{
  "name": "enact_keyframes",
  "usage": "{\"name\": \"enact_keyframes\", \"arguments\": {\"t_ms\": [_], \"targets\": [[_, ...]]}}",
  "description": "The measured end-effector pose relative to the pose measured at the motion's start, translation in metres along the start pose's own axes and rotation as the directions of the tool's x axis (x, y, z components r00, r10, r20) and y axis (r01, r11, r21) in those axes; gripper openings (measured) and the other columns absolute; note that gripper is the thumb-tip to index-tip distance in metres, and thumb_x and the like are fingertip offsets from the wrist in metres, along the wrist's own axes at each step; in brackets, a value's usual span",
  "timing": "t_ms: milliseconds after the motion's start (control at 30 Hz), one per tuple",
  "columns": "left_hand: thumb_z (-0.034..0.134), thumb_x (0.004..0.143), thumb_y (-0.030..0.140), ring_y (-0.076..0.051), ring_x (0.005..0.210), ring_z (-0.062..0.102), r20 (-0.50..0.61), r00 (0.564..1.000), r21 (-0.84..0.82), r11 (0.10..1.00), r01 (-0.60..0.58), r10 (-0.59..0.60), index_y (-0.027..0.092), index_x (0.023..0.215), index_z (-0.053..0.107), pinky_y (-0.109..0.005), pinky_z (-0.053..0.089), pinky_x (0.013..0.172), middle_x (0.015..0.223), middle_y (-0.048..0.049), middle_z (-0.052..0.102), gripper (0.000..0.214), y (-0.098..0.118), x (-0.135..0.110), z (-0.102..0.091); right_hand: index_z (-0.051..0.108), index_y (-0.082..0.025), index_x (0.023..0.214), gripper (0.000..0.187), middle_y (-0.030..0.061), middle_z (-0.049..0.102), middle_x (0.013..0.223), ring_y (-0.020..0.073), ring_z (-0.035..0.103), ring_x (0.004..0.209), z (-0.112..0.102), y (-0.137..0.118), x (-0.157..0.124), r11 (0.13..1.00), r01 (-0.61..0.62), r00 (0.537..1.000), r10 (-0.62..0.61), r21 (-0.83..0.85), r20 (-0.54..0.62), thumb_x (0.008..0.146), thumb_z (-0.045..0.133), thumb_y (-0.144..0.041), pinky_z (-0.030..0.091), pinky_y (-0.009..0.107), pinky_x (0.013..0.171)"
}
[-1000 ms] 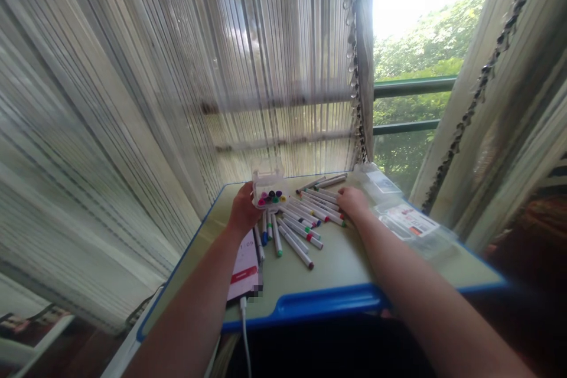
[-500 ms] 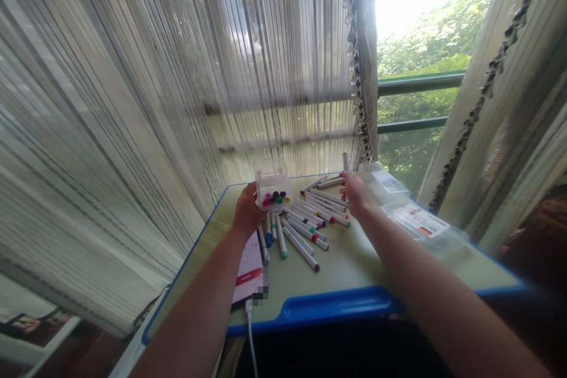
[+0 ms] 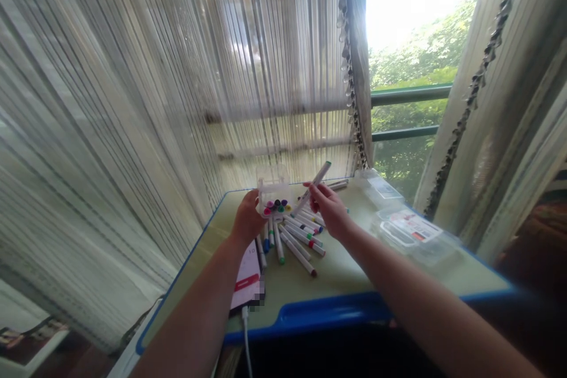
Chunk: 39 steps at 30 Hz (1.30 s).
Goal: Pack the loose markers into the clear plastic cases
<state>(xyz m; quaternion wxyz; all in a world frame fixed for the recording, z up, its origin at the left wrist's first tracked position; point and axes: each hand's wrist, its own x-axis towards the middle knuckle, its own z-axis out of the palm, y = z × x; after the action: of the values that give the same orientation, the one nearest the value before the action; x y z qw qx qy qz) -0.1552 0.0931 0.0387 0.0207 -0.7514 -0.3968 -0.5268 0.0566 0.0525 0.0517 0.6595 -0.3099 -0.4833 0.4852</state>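
Two bare hands: left hand [image 3: 248, 217] and right hand [image 3: 328, 207], over the pale yellow-green, blue-edged tabletop [image 3: 341, 274].
Left grip: closed around the side of a clear plastic box [image 3: 273, 190] with colourful marker ends inside.
Right grip: fingers pinched on a slim white, green-tipped marker [image 3: 321, 173], tilted, just beside the box.
Loose white markers [image 3: 305, 234]: fanned on the tabletop, below and right of the box.
Lit phone [image 3: 247, 292]: beside the left forearm.
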Motion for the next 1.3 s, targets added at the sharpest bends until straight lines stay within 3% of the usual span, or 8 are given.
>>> {"name": "enact_keyframes", "arguments": {"t_ms": [133, 267, 400, 500, 633, 833, 1033, 1300], "targets": [[0.067, 0.063, 0.016, -0.021, 0.088, 0.065, 0.016, 0.999, 0.001, 0.999, 0.039, -0.039, 0.018, 0.092, 0.058, -0.035, 0.057, 0.080, 0.095, -0.0063, 0.065, 0.031, 0.001, 0.000, -0.002, 0.067, -0.017, 0.080, 0.029, -0.0012, 0.056, 0.064, 0.0102, 0.051, 0.057, -0.004, 0.001, 0.006, 0.988, -0.074, 0.997, 0.079, 0.138, -0.027, 0.064, 0.070, -0.041, 0.035, 0.022, 0.045], [0.066, 0.064, 0.015, -0.021, 0.090, 0.064, 0.038, 0.998, 0.012, 0.999, 0.043, -0.044, 0.021, 0.092, 0.058, -0.036, 0.057, 0.081, 0.096, -0.0057, 0.065, 0.029, 0.001, 0.000, -0.003, 0.063, -0.016, 0.080, 0.022, -0.0006, 0.061, 0.061, 0.0103, 0.055, 0.052, -0.009, 0.007, 0.011, 0.979, -0.150, 0.987, 0.157, 0.141, -0.037, 0.063, 0.068, -0.029, 0.043, 0.021, 0.044], [0.066, 0.064, 0.016, -0.023, 0.093, 0.064, 0.050, 0.996, 0.038, 0.997, 0.066, -0.068, 0.020, 0.096, 0.058, -0.039, 0.056, 0.082, 0.098, -0.0067, 0.064, 0.033, -0.004, -0.001, -0.002, 0.052, -0.020, 0.092, 0.037, -0.0018, 0.068, 0.069, 0.0129, 0.063, 0.056, -0.014, 0.006, 0.012, 0.997, 0.016, 0.989, -0.005, 0.076, -0.145, 0.061, 0.072, -0.023, 0.054, 0.026, 0.052], [0.067, 0.064, 0.018, -0.023, 0.094, 0.063, 0.053, 0.995, 0.061, 0.995, 0.085, -0.088, 0.021, 0.098, 0.058, -0.038, 0.056, 0.082, 0.100, -0.0068, 0.063, 0.036, -0.006, -0.002, -0.001, 0.047, -0.023, 0.091, 0.040, -0.0015, 0.070, 0.080, 0.0141, 0.067, 0.064, -0.015, 0.004, 0.011, 0.986, 0.165, 0.977, -0.160, 0.026, -0.139, 0.063, 0.074, -0.028, 0.058, 0.030, 0.061], [0.067, 0.064, 0.017, -0.023, 0.097, 0.062, 0.065, 0.994, 0.074, 0.994, 0.084, -0.088, 0.021, 0.099, 0.058, -0.035, 0.056, 0.083, 0.102, -0.0077, 0.063, 0.036, -0.005, -0.003, -0.001, 0.052, -0.021, 0.085, 0.036, 0.0009, 0.069, 0.089, 0.0142, 0.069, 0.072, -0.010, 0.005, 0.007, 0.972, 0.224, 0.969, -0.230, -0.070, -0.091, 0.065, 0.076, -0.039, 0.058, 0.030, 0.068], [0.067, 0.063, 0.013, -0.024, 0.096, 0.063, 0.036, 0.997, 0.067, 0.996, 0.065, -0.067, 0.020, 0.097, 0.059, -0.036, 0.056, 0.083, 0.101, -0.0080, 0.064, 0.035, -0.001, -0.001, -0.003, 0.059, -0.018, 0.079, 0.037, 0.0022, 0.067, 0.083, 0.0138, 0.067, 0.068, -0.006, 0.007, 0.006, 0.994, 0.099, 0.994, -0.096, 0.053, -0.045, 0.066, 0.072, -0.050, 0.058, 0.028, 0.063], [0.073, 0.058, 0.013, -0.025, 0.087, 0.065, -0.042, 0.993, 0.027, 0.993, 0.115, -0.114, 0.017, 0.093, 0.061, -0.037, 0.057, 0.074, 0.096, -0.0088, 0.066, 0.038, -0.001, 0.002, -0.002, 0.056, -0.021, 0.077, 0.035, -0.0067, 0.058, 0.060, 0.0114, 0.063, 0.058, -0.014, 0.001, 0.011, 0.993, 0.063, 0.996, -0.056, 0.095, -0.069, 0.058, 0.080, -0.036, 0.056, 0.028, 0.062], [0.073, 0.059, 0.016, -0.027, 0.086, 0.064, -0.078, 0.991, 0.049, 0.992, 0.113, -0.109, 0.017, 0.091, 0.060, -0.041, 0.056, 0.074, 0.095, -0.0095, 0.067, 0.035, -0.010, -0.001, -0.001, 0.065, -0.020, 0.066, 0.018, 0.0007, 0.070, 0.089, 0.0154, 0.066, 0.081, -0.012, -0.001, 0.006, 0.990, 0.137, 0.988, -0.135, 0.024, -0.070, 0.054, 0.078, -0.018, 0.053, 0.031, 0.077]]}}
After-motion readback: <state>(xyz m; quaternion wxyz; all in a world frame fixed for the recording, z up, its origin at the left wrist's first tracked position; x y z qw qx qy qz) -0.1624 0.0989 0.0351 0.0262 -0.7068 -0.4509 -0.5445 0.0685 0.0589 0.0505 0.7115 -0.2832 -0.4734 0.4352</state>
